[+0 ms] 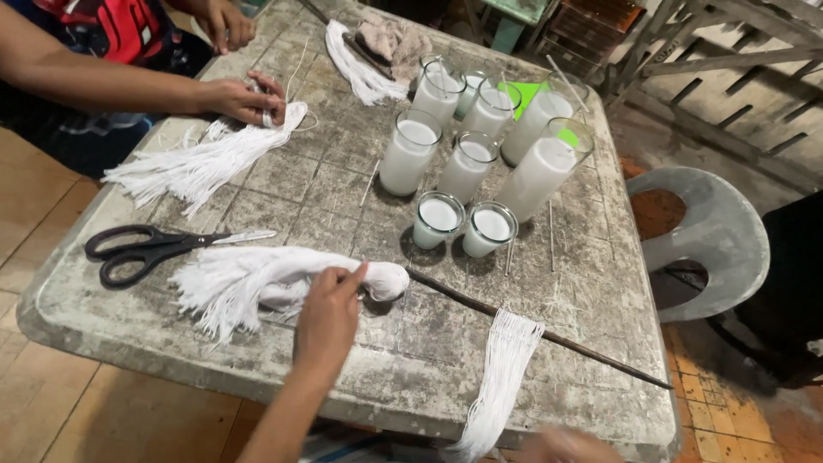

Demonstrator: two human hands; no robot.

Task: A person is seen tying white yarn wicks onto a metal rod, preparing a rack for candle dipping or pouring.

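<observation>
Bundle of white string (257, 287): thick, soft, bright white; one end rounded and knotted tight, the other frayed out into loose strands. It lies on the near part of the tabletop (411, 351), just below the scissors.

Left hand (327, 317): rests on the bundle near its rounded end, fingers curled together and pinching the string.

Right hand (561, 446): blurred at the bottom edge of the view; whether it is spread or closed cannot be told. It is nearest to a flat hank of white string (504, 377) that hangs over the near edge of the tabletop.

Scissors (159, 249): black handles, blades closed, lying flat to the left.

Thin dark rod (531, 330): runs from the bundle's rounded end slantwise toward the right edge.

Glasses of white wax (480, 159): a cluster of clear glasses, tall and short, at the middle and far side.

Green sheet (525, 93): bright green, flat, lying behind the glasses.

Another person's hand (244, 99): at the far left, pressing on a second white bundle (197, 163) with spread strands.

Grey plastic chair (711, 231): stands right of the tabletop.
</observation>
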